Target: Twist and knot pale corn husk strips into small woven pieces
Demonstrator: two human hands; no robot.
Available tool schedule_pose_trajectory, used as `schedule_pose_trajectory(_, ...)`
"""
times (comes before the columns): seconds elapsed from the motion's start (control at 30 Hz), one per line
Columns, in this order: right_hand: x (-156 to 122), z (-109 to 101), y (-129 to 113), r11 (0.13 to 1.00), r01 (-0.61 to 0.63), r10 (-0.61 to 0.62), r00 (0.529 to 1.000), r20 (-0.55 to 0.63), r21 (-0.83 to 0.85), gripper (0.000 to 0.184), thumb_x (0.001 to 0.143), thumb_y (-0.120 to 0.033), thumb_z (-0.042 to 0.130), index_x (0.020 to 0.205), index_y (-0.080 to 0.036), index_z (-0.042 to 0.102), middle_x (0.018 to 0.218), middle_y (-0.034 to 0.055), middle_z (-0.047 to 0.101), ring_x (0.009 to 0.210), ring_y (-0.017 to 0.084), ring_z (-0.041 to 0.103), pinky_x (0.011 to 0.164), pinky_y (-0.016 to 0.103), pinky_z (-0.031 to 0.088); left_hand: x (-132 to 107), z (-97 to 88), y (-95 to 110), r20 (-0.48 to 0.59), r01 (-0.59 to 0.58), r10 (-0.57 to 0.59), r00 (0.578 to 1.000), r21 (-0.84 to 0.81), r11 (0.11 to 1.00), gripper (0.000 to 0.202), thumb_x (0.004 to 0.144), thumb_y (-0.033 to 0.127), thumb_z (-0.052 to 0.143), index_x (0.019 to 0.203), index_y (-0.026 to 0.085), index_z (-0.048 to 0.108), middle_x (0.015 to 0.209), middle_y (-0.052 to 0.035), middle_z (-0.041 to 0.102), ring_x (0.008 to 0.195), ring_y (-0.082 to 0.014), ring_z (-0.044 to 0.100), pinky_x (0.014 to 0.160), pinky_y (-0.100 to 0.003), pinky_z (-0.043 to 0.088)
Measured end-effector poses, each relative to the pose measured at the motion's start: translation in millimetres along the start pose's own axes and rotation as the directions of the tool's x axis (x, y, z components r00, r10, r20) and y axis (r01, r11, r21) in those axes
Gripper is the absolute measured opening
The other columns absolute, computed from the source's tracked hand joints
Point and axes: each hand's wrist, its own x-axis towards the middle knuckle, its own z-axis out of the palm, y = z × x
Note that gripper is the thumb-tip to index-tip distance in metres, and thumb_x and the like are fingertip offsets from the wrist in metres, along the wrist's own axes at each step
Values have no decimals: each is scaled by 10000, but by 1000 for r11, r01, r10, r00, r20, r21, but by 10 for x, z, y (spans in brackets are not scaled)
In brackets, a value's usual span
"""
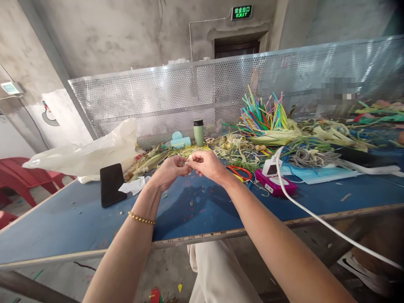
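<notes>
My left hand (169,171) and my right hand (208,164) meet above the blue table (183,214), fingertips pinched together. A tiny pale piece shows between them, too small to name. Just behind the hands stands a green tumbler (198,134) with a black lid, beside a light-blue plastic object (179,142). Dried corn husks (151,162) lie left of my left hand, and a heap of husk strips (233,147) spreads behind my right hand. A black phone (112,185) and crumpled white paper (135,185) lie to the left.
A clear plastic bag (91,149) lies at the back left. To the right are coloured pipe cleaners (263,111), a magenta power strip (274,182) with a white cable (315,214), and a blue mask (318,173). A perforated metal screen (176,92) borders the table's far side.
</notes>
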Motion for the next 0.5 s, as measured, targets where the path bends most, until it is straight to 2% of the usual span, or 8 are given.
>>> schedule_pose_trajectory(0.13,-23,-24,-21,994,-53,45,995,84,99,330,815,-433,698,661,-166,581,525,-34,547,431,81,488,419,204,384,-13,-8,18,10,-17,17,1000,11,1000,340,597,185,814,909,139,687,698,-17,650,631,-128,560,642,-279,411)
schedule_pose_trajectory(0.27,-17,-31,-24,985,-92,87,996,34,146,356,799,-413,720,607,-172,542,489,-38,534,397,77,489,393,201,380,7,0,1,-72,-106,127,989,243,964,299,637,256,827,892,155,708,743,-48,669,689,-168,579,650,-288,413)
schedule_pose_trajectory(0.3,-13,-31,-21,981,-99,98,995,10,168,357,797,-411,722,603,-172,540,484,-39,533,389,77,486,389,203,378,15,11,-5,-130,-150,199,971,314,938,297,629,271,839,877,165,715,784,-59,675,731,-180,585,666,-288,414)
schedule_pose_trajectory(0.37,-4,-30,-15,970,-107,121,992,-47,219,352,789,-416,728,611,-171,548,480,-40,535,378,76,478,385,208,382,27,43,-16,-261,-216,357,897,444,869,319,590,289,871,857,189,727,837,-62,668,805,-197,582,697,-283,410)
schedule_pose_trajectory(0.4,1,-27,-12,963,-109,132,988,-77,245,351,784,-420,733,615,-170,553,478,-39,537,377,76,476,386,210,387,31,63,-23,-307,-225,407,860,489,843,331,580,296,881,860,201,732,819,-51,658,809,-197,575,698,-277,403)
schedule_pose_trajectory(0.43,4,-22,-11,957,-111,143,984,-104,268,354,779,-423,739,615,-170,554,476,-38,539,377,77,475,386,212,392,33,84,-31,-330,-218,422,844,508,833,330,589,305,878,870,209,736,771,-36,643,782,-191,567,684,-273,394)
schedule_pose_trajectory(0.47,7,-15,-10,951,-116,157,980,-125,287,358,774,-423,745,611,-170,552,474,-36,540,377,77,475,385,212,395,36,104,-43,-334,-202,404,852,502,841,315,612,316,866,880,212,739,699,-17,620,731,-181,556,660,-270,383)
schedule_pose_trajectory(0.5,10,-5,-10,946,-127,177,974,-144,299,360,769,-419,751,604,-170,549,470,-35,539,375,76,474,380,211,394,39,123,-58,-300,-186,353,886,468,864,275,656,326,837,884,208,740,628,1,597,666,-167,542,631,-268,373)
